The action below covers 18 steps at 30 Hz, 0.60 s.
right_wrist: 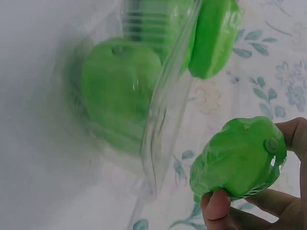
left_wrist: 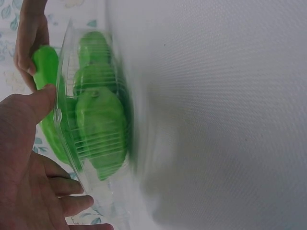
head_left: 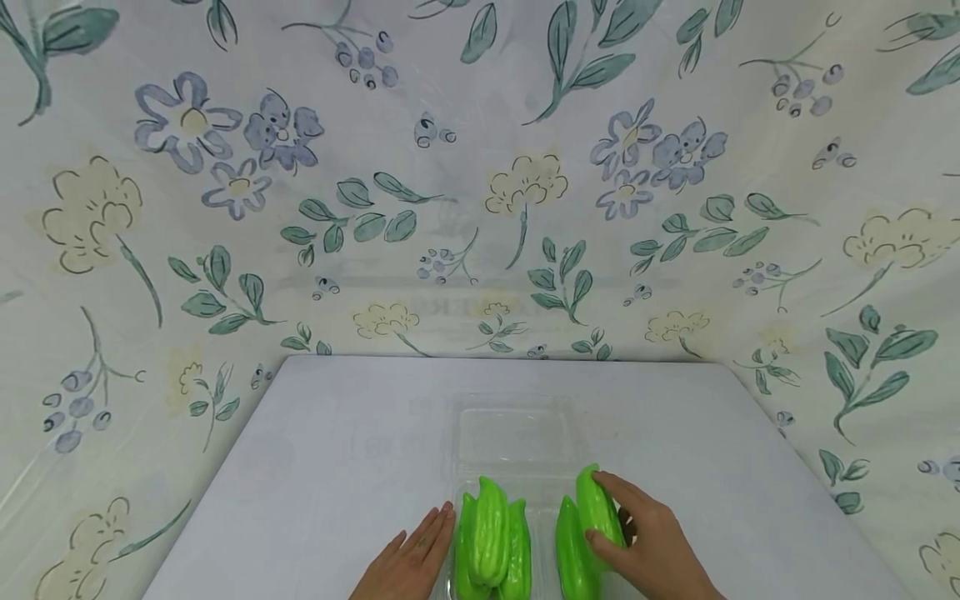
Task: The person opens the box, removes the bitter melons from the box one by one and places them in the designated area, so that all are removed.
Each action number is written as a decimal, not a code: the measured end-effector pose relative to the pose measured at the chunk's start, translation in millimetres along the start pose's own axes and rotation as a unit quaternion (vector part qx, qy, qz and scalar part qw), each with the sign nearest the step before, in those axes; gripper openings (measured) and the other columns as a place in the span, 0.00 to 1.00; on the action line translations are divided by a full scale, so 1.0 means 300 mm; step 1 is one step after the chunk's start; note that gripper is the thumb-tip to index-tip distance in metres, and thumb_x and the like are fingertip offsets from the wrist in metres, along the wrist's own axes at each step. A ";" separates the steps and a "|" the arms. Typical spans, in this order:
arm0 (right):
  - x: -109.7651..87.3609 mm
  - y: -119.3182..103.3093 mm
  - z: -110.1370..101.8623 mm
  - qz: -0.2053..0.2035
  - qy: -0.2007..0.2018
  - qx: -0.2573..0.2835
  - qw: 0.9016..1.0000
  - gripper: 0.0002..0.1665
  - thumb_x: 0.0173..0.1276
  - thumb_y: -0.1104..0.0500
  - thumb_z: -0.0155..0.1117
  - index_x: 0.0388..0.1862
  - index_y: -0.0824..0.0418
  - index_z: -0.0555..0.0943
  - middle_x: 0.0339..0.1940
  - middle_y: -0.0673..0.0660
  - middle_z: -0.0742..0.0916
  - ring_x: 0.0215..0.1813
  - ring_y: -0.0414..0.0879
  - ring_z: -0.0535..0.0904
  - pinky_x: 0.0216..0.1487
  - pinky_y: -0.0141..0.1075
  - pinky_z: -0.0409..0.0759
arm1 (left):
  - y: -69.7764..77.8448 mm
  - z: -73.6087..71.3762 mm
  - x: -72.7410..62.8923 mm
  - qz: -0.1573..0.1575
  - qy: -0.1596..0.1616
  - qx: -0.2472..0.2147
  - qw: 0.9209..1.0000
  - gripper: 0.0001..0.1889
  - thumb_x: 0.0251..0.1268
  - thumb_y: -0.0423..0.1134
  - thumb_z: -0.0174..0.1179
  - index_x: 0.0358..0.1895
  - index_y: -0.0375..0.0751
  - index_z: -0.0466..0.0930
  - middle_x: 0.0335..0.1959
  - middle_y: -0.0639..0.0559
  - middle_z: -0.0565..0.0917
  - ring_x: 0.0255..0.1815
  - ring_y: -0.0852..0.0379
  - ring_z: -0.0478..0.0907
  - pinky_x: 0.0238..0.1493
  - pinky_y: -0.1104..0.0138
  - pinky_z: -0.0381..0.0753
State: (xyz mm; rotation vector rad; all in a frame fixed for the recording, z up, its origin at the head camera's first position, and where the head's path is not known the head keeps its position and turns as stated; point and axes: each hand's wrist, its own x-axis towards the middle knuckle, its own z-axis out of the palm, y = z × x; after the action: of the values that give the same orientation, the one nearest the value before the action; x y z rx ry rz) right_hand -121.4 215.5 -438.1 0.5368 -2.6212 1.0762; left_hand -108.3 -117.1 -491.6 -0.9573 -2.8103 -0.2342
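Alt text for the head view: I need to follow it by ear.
The right hand holds a green pepper at the right side of an open clear container, near another pepper lying inside. The left hand is at the container's left edge, beside three more visible peppers; a white table is underneath.

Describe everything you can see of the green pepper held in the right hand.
The green pepper is bright and glossy, with a lumpy surface; it looks like smooth plastic, though I can't be sure. One end narrows to a tip, and the blunt end carries a small round nub. The right hand grips it. In the head view, its tip points away from the person. It is raised above the rim of the clear container, apart from it.
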 end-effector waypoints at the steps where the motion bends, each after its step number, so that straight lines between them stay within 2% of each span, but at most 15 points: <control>1: -0.001 0.003 -0.010 0.016 0.002 -0.002 1.000 0.37 0.52 0.62 0.76 0.63 0.62 0.77 0.40 0.45 0.82 0.26 0.33 0.73 0.23 0.29 0.76 | 0.000 0.001 0.000 0.000 0.000 0.000 1.000 0.59 0.56 0.81 0.41 0.69 0.24 0.62 0.69 0.36 0.69 0.66 0.44 0.70 0.49 0.49 0.80; 6: -0.005 0.034 -0.055 0.092 0.008 -0.008 0.996 0.38 0.52 0.63 0.77 0.64 0.59 0.77 0.34 0.46 0.81 0.26 0.35 0.75 0.24 0.31 0.77 | 0.002 0.001 0.002 -0.004 -0.003 -0.003 1.000 0.59 0.56 0.81 0.41 0.68 0.24 0.63 0.68 0.36 0.70 0.66 0.44 0.71 0.49 0.48 0.80; 18: -0.028 0.140 -0.083 0.165 0.009 -0.037 0.986 0.39 0.55 0.57 0.78 0.66 0.61 0.75 0.30 0.51 0.82 0.27 0.37 0.76 0.24 0.32 0.77 | 0.001 0.009 -0.001 -0.003 0.007 0.003 1.000 0.58 0.56 0.81 0.42 0.68 0.24 0.64 0.68 0.37 0.70 0.66 0.44 0.71 0.48 0.48 0.80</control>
State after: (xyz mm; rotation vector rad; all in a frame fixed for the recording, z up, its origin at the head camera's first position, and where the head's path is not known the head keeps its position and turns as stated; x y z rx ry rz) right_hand -129.4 263.0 -450.1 0.0751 -2.7854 1.0592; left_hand -108.3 -116.6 -494.4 -0.9430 -2.7995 -0.2317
